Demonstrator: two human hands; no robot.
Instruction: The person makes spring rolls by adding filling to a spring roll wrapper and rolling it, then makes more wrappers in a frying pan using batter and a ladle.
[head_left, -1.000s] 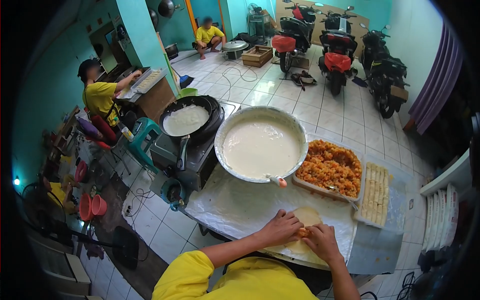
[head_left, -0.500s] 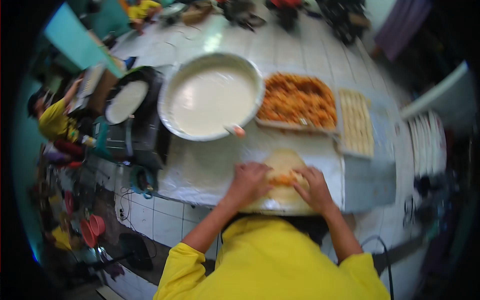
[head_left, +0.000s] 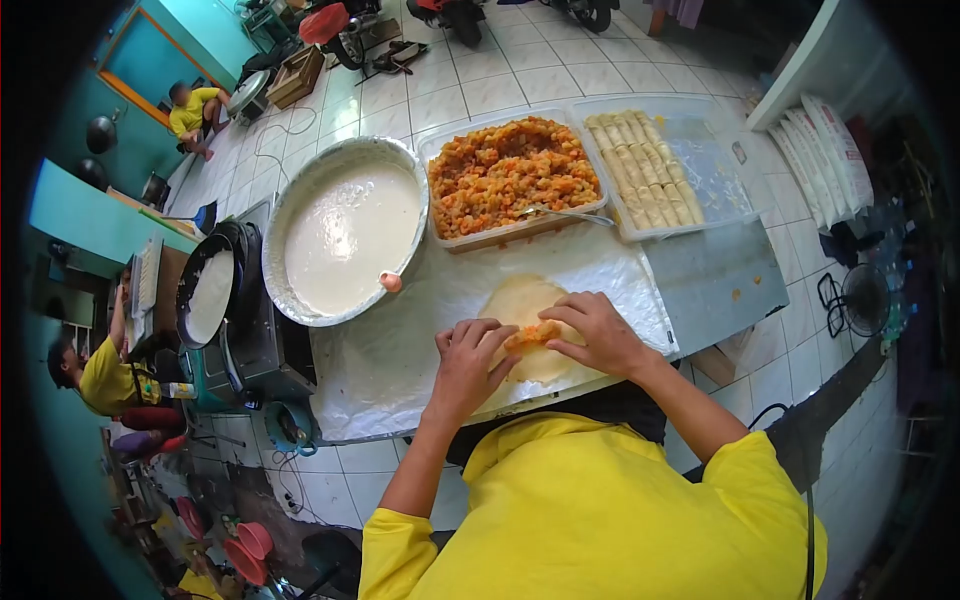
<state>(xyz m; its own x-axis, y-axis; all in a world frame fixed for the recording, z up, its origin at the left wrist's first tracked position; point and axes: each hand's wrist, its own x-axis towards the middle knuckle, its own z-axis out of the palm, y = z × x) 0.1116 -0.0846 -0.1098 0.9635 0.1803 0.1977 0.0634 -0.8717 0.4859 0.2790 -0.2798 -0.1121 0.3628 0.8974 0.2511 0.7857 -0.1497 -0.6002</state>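
Observation:
A thin round wrapper (head_left: 520, 296) lies on the plastic-covered tabletop in front of me, with a short strip of orange vegetable filling (head_left: 530, 337) across it. My left hand (head_left: 470, 362) has its curved fingers at the left end of the filling, thumb low on the wrapper. From the other side, my right hand (head_left: 598, 335) closes thumb and fingers around the right end. Behind the hands stands a clear tub of chopped orange filling (head_left: 510, 170), a spoon (head_left: 570, 213) resting in it. Finished rolls (head_left: 645, 170) lie in rows in a clear plastic tray to its right.
A big basin of pale batter (head_left: 350, 235) stands at the left of the table. Beyond it, a pan (head_left: 208, 295) with a pale sheet sits on a stove. One co-worker (head_left: 110, 380) is at the far left, another person (head_left: 192, 115) sits farther back. White sacks (head_left: 825, 160) stand right.
The view has shifted and sharpened, so the basin and tubs sit farther left. Both hands stay at the filling on the wrapper, with their fingertips nearer each other.

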